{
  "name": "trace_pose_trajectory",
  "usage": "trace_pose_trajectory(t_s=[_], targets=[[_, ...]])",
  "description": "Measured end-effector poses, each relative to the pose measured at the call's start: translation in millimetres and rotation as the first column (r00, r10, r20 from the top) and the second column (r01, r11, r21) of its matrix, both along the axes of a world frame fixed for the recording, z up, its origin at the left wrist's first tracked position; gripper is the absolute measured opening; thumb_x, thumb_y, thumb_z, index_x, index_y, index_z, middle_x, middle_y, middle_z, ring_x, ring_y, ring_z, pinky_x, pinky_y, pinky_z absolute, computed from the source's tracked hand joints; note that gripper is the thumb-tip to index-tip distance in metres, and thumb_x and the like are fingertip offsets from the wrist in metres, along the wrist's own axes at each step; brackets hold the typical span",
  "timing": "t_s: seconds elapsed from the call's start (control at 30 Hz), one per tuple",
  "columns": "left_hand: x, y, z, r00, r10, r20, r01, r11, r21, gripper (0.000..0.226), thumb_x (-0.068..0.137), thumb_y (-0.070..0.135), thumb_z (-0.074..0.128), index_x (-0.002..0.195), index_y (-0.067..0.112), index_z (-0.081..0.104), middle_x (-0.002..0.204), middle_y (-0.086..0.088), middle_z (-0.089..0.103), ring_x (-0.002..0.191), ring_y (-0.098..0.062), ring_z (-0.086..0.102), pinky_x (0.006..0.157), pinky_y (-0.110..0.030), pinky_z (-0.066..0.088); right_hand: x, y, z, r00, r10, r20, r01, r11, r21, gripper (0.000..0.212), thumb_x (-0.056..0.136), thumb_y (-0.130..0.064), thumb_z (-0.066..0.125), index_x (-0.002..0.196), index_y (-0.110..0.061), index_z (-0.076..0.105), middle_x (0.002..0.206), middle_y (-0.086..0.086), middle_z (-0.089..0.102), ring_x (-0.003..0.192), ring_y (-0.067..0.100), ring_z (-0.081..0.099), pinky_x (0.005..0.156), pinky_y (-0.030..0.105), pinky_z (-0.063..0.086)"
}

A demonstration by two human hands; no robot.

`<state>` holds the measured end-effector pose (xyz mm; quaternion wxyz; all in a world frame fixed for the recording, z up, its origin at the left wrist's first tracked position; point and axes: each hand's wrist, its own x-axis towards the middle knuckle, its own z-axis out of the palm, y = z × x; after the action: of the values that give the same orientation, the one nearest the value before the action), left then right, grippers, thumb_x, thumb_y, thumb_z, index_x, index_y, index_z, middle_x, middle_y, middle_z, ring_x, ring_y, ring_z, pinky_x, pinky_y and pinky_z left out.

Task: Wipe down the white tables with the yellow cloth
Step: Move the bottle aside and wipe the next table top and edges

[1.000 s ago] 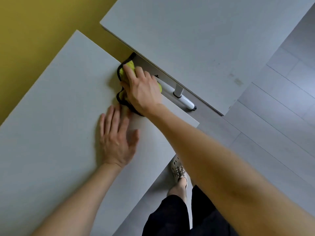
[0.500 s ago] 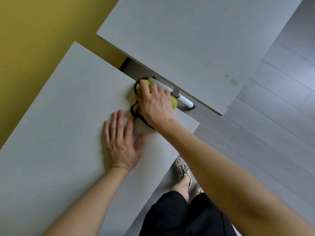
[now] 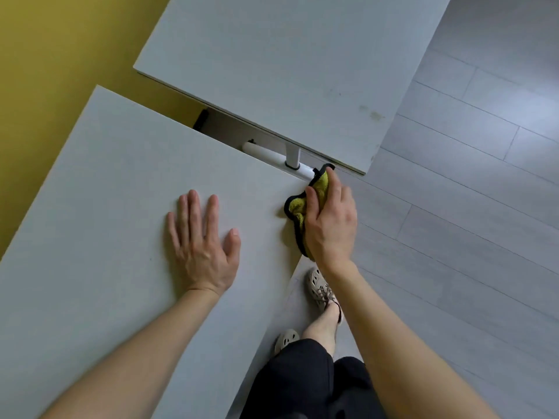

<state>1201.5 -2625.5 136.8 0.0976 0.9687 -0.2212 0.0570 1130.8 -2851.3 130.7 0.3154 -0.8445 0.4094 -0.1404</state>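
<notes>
loosely bunched fluffy cloth (image 3: pixel 323 186), smooth table (image 3: pixel 121 207).

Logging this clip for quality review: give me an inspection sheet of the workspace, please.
Surface: near white table; far white table carries faint stains near its right corner.
Job's things: yellow cloth, bunched at the near table's right edge.
Clutter: nothing seen.
Hands: left hand flat on the near table; right hand holds the cloth.
Cables: nothing seen.
Surroundings: grey plank floor, yellow wall, white table foot between tables.
</notes>
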Motion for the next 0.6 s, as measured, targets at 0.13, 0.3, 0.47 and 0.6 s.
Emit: trace_pose_trajectory(t_s=[0.13,0.3,0.47,0.6], targets=[[3,0,0,0.959,-0.282,-0.011,0.282,0.959,-0.021,0.072,0.104,0.055,0.048,0.166,0.02,0.046,0.178,-0.013,0.029,0.167,-0.033,0.025,0.129,-0.072,0.018,-30,86,1,0.97,-0.208,0.128,0.178,0.962,0.209,0.064,0.109,-0.044,0.055,0.167,-0.023,0.036,0.158,0.013,0.049,0.143,0.035,0.051,0.114,0.055,0.047],[8,-1,2,0.826,-0.563,-0.014,0.562,0.826,-0.031,0.064,0.105,0.049,0.048,0.164,0.025,0.049,0.179,-0.009,0.03,0.167,-0.032,0.026,0.127,-0.073,0.022,-88,175,22,0.986,-0.12,0.112,0.074,0.934,0.35,0.072,0.109,-0.048,0.045,0.173,-0.031,0.017,0.18,0.01,0.016,0.166,0.021,0.019,0.13,0.051,0.03],[11,-1,2,0.831,-0.556,0.009,0.556,0.831,0.001,0.06,0.107,0.044,0.044,0.164,0.027,0.049,0.179,-0.008,0.03,0.167,-0.03,0.025,0.129,-0.069,0.02,-23,104,18,0.959,-0.216,0.183,0.154,0.94,0.304,0.065,0.11,-0.031,0.041,0.172,-0.017,0.029,0.178,0.02,0.02,0.162,0.034,0.026,0.131,0.05,0.029],[9,-2,2,0.844,-0.536,0.023,0.536,0.844,-0.009,0.059,0.106,0.041,0.046,0.164,0.029,0.05,0.179,-0.005,0.031,0.167,-0.026,0.025,0.131,-0.066,0.018,1,53,13,0.928,-0.267,0.261,0.164,0.919,0.359,0.06,0.112,-0.032,0.046,0.17,-0.026,0.033,0.175,0.009,0.033,0.161,0.023,0.031,0.127,0.045,0.034]])
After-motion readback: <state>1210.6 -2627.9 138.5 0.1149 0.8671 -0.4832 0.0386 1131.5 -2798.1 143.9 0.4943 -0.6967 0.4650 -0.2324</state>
